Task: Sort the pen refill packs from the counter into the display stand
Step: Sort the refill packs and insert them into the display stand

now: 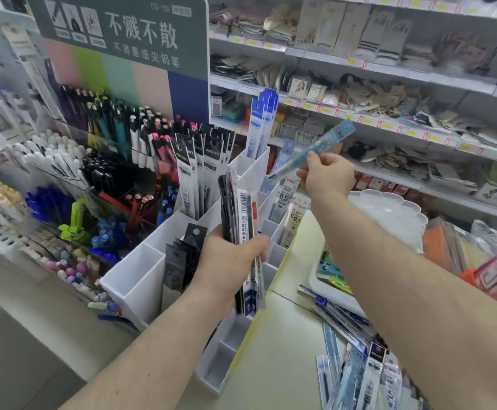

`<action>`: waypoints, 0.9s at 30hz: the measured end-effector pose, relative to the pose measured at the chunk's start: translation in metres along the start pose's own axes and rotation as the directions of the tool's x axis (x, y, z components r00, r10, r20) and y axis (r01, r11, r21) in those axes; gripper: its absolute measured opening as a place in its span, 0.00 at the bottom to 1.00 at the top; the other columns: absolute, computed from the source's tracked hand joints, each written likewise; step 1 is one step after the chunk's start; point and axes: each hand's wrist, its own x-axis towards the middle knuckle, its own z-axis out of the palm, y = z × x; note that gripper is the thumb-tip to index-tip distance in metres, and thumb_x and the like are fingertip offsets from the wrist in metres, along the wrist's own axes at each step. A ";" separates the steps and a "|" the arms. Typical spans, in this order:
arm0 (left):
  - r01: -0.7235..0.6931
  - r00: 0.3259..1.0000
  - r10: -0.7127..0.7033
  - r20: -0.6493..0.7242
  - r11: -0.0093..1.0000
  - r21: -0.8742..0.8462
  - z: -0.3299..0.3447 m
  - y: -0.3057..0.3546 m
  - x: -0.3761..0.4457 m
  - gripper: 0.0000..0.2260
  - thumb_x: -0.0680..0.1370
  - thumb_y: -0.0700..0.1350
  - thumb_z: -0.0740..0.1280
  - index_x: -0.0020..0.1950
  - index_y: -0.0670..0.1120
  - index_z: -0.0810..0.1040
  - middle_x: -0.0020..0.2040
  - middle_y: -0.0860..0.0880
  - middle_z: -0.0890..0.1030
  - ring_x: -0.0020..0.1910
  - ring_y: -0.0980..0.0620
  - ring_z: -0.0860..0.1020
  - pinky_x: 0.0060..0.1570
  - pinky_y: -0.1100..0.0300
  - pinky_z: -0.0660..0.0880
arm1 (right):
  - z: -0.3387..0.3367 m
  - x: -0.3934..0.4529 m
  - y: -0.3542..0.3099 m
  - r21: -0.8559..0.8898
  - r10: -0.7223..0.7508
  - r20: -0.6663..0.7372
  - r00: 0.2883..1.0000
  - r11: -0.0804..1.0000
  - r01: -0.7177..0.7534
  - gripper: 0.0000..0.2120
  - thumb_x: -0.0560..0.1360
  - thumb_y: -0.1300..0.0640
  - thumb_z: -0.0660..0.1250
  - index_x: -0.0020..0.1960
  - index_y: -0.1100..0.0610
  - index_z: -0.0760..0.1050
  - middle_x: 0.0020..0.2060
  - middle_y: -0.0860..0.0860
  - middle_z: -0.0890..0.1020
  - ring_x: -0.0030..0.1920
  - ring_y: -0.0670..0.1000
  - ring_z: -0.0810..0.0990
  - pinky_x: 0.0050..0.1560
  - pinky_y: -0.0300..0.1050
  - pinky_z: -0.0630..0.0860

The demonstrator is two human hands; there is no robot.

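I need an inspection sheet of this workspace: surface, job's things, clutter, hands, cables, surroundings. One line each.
Surface: pale counter, partly covered.
Job's things: loose refill packs heaped on the counter; white display stand with some compartments filled.
Clutter: white tray with small items; scalloped white dish.
Hands: left hand grips a bundle of packs; right hand pinches one light blue pack, tilted above the stand.
Cables: nothing seen.
Surroundings: pen display, shop shelves.
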 end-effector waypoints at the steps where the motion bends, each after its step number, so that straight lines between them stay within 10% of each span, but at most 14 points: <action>1: 0.000 1.000 0.000 0.001 1.000 0.003 0.000 -0.001 0.000 0.05 0.74 0.34 0.72 0.44 0.41 0.78 0.34 0.45 0.78 0.33 0.50 0.76 0.43 0.53 0.77 | 0.005 0.004 0.003 -0.037 -0.012 0.007 1.000 0.999 0.012 0.11 0.79 0.55 0.68 0.37 0.51 0.78 0.35 0.49 0.84 0.34 0.47 0.84 0.46 0.52 0.84; 17: 0.071 0.990 -0.073 0.124 0.997 0.026 -0.003 0.001 -0.010 0.09 0.72 0.39 0.75 0.49 0.42 0.79 0.35 0.50 0.81 0.33 0.53 0.78 0.40 0.59 0.76 | 0.041 0.024 0.022 -0.634 0.047 0.332 0.942 0.750 0.186 0.12 0.77 0.50 0.72 0.55 0.57 0.84 0.50 0.52 0.84 0.46 0.50 0.80 0.44 0.43 0.75; 27: 0.308 0.901 -0.234 0.364 0.938 -0.161 -0.002 -0.005 -0.023 0.16 0.65 0.41 0.68 0.51 0.42 0.82 0.37 0.46 0.80 0.33 0.50 0.78 0.33 0.58 0.78 | -0.024 -0.048 0.011 -0.336 0.084 0.271 0.959 0.942 0.013 0.15 0.78 0.50 0.69 0.45 0.62 0.82 0.34 0.55 0.79 0.32 0.49 0.72 0.36 0.49 0.74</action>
